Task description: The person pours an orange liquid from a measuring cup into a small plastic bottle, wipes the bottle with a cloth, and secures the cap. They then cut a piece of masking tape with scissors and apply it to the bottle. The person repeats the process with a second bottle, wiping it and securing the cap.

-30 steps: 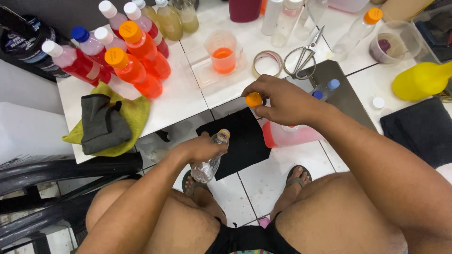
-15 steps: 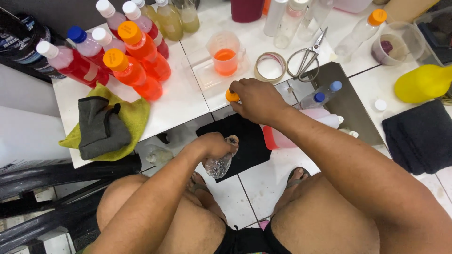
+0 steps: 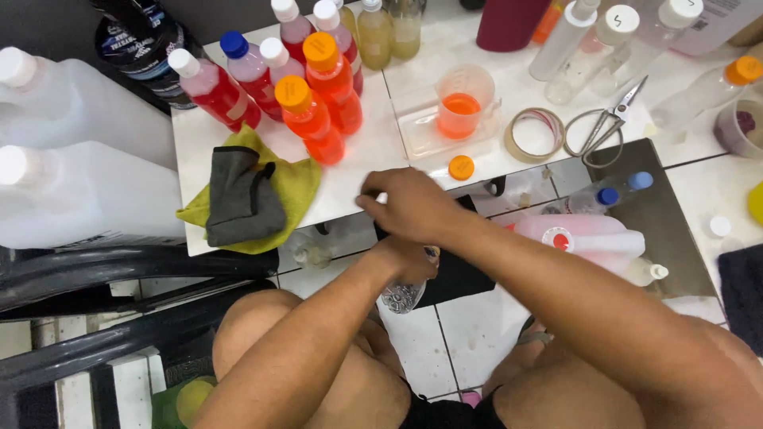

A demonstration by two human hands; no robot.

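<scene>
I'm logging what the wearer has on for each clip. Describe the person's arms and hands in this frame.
Both forearms are bare, with no sleeves in view. The left hand and right hand wear no gloves; no rings, watch or bracelet show. A fingernail on the left hand looks dark, perhaps painted. No markings show on either arm.

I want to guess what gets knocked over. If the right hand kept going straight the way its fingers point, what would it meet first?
The right hand points left along the table edge, so probably the yellow cloth with the grey cloth on it, though depth is unclear.
</scene>
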